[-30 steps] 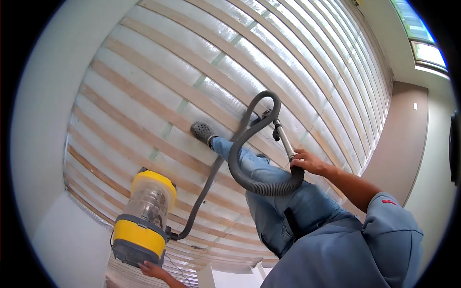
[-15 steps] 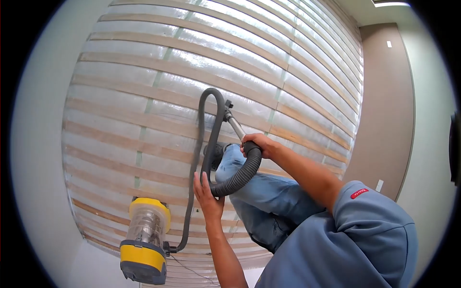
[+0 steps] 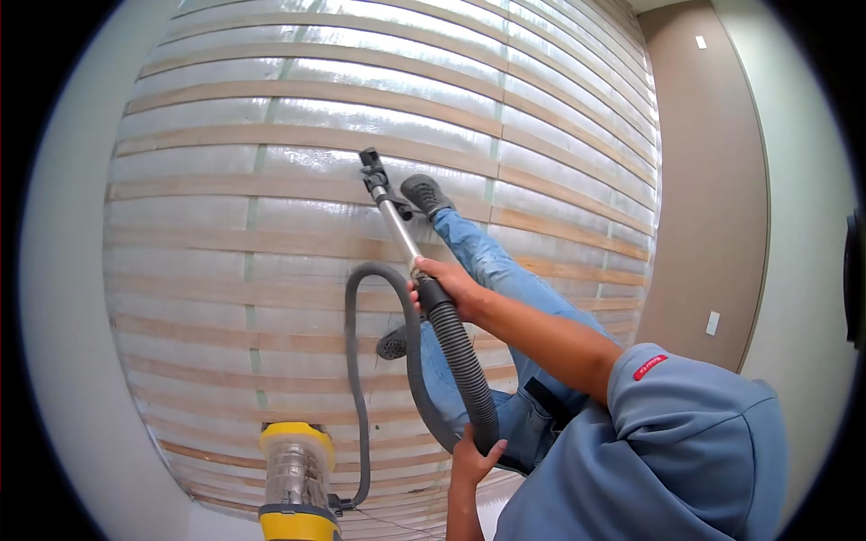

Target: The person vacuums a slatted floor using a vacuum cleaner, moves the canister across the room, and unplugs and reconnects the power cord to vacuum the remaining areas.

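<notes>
My right hand (image 3: 446,287) is wrapped round the upper end of a vacuum cleaner's metal wand (image 3: 398,229), just where the ribbed grey hose (image 3: 462,365) joins it. The wand slants up and left to a black floor nozzle (image 3: 371,166) on the slatted floor. Lower down, my left hand (image 3: 474,458) grips a bend of the hose near my lap, thumb along one side; some of its fingers are hidden. From there the hose loops over the floor to the yellow and grey vacuum cleaner (image 3: 298,473), partly cut off at the bottom edge.
Wooden battens (image 3: 316,187) run across the floor over shiny silvery sheeting (image 3: 316,158). One dark shoe (image 3: 425,193) is close beside the nozzle; another (image 3: 392,343) is near the hose loop. A brown panel (image 3: 708,180) with white plates stands at right, with pale walls around.
The wand and nozzle now extend further up and left. My left hand has moved down and right and closed round the hose. One leg has come into view, stretched out; the camera view has shifted.
</notes>
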### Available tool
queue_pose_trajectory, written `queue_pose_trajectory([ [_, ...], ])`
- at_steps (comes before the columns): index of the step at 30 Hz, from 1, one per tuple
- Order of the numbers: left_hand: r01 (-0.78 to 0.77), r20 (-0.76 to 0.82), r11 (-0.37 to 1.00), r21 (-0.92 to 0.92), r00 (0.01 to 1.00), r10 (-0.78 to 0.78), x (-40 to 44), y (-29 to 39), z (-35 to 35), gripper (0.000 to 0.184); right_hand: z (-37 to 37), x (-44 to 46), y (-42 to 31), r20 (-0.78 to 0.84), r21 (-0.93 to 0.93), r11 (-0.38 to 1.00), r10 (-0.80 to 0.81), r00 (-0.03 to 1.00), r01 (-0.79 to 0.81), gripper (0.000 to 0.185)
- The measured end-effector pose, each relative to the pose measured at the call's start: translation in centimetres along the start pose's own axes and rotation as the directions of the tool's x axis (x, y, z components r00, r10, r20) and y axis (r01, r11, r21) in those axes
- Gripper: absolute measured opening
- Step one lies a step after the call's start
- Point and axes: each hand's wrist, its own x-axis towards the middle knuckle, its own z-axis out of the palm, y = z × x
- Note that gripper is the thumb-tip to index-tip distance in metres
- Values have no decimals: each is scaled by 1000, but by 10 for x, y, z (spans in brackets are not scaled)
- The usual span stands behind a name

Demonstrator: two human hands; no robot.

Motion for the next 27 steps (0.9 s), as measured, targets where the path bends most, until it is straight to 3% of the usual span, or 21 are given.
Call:
queue_pose_trajectory([
  [3,110,-78,994,-24,991,-112,35,53,13,62,13,16,-52,25,-501,856,-135,990,129,26],
  [4,116,-118,993,-31,986,-119,51,75,17,61,0,42,-68,78,-704,681,-209,975,202,28],
  [5,126,-160,992,-33,979,-130,66,95,20,60,4,48,-95,62,-867,471,-223,973,163,28],
  [6,167,-166,986,2,972,-164,83,108,27,61,-8,73,-115,92,-973,176,-292,952,148,28],
  [7,245,-142,970,-11,959,-244,99,108,34,64,-17,97,-130,148,-985,-136,-336,930,108,29],
  [9,323,-95,937,-134,937,-337,144,149,37,63,-10,103,-182,106,-967,-250,-227,968,48,38],
  [11,287,-48,956,-55,956,-290,197,181,25,61,-16,133,-212,112,-905,-426,-243,964,-2,42],
  [12,299,-46,954,-16,953,-300,218,184,22,61,-20,145,-233,126,-851,-525,-203,971,0,30],
  [13,320,-47,948,-2,946,-319,240,208,12,61,-34,170,-247,79,-854,-520,-198,977,-36,35],
  [15,230,-131,971,60,966,-221,267,248,0,59,-33,178,-291,-58,-834,-549,-29,998,-64,39],
  [17,227,-137,971,79,967,-215,278,277,-11,58,-35,174,-322,-156,-972,-200,146,977,-125,40],
  [19,188,-120,972,141,978,-172,287,281,-15,55,-39,176,-335,-162,-891,337,390,907,-304,51],
  [21,219,-17,964,150,976,-219,287,281,-23,53,-35,171,-329,-151,-746,542,430,890,-388,59],
  [23,190,15,957,221,980,-198,281,290,-38,53,-32,171,-315,-206,-714,508,505,838,-481,70],
  [25,169,54,954,248,981,-188,273,290,-47,54,-25,165,-297,-233,-664,568,460,857,-486,58],
  [27,191,55,966,175,977,-204,260,290,-59,57,-46,186,-283,-206,-380,675,605,769,-633,45],
])
